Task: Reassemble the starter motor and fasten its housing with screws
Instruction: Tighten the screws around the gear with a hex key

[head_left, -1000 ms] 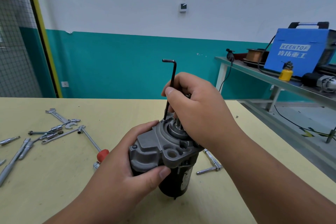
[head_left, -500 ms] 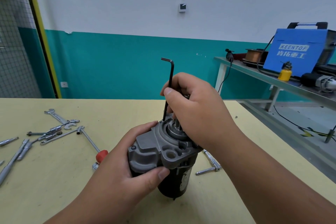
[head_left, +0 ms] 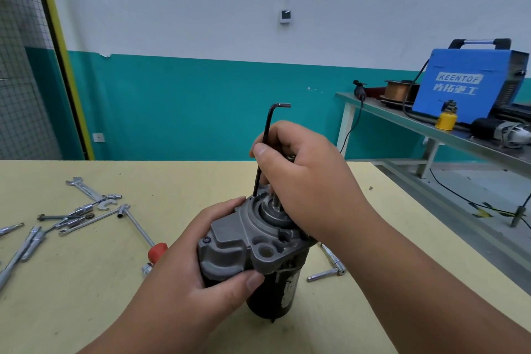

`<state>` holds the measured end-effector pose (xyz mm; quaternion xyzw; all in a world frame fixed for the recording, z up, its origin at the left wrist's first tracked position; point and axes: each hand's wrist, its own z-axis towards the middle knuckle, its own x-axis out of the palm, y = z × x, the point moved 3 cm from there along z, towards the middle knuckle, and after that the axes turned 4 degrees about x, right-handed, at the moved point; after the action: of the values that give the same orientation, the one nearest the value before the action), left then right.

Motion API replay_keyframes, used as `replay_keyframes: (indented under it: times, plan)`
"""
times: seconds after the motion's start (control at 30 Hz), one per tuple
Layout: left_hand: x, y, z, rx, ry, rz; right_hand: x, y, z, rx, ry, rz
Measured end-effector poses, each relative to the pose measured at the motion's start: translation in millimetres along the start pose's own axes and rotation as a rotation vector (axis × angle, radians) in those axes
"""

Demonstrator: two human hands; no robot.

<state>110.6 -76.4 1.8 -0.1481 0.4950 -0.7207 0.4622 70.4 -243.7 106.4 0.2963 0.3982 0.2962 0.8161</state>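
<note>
The starter motor (head_left: pixel 253 250) stands upright on the yellow table (head_left: pixel 86 282), grey cast housing on top, black body below. My left hand (head_left: pixel 201 276) grips the housing from the left, thumb across its front. My right hand (head_left: pixel 301 181) pinches a black hex key (head_left: pixel 267 141) that stands nearly upright with its lower tip in a screw hole at the housing's far rim. The key's short arm points right at the top. The screw itself is hidden.
Spanners and socket tools (head_left: pixel 80 210) lie scattered on the table's left, with a red-handled tool (head_left: pixel 156 250) near my left wrist. A small ratchet (head_left: pixel 330 264) lies right of the motor. A side bench (head_left: pixel 431 129) carries a blue welder (head_left: pixel 471 83) and a yellow can (head_left: pixel 446 119).
The hex key's short arm has swung round from pointing left to pointing right. My right hand has turned with it. My left hand and the motor stay put.
</note>
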Motion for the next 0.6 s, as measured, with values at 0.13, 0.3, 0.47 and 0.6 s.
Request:
replay_keyframes:
  times: [0.13, 0.3, 0.47, 0.6]
  plan:
    - [0.3, 0.4, -1.0, -0.001, -0.002, 0.01, 0.3, 1.8, -0.7, 0.006, 0.007, 0.01]
    - [0.7, -1.0, -0.7, 0.0, -0.001, 0.008, 0.1, 0.9, -0.4, 0.004, -0.001, -0.012]
    - [0.7, -1.1, -0.8, -0.01, 0.0, 0.009, 0.1, -0.6, 0.0, -0.01, -0.006, -0.024]
    - [0.7, -1.0, -0.3, 0.0, 0.002, 0.008, 0.0, 1.2, -0.8, -0.005, -0.002, 0.004]
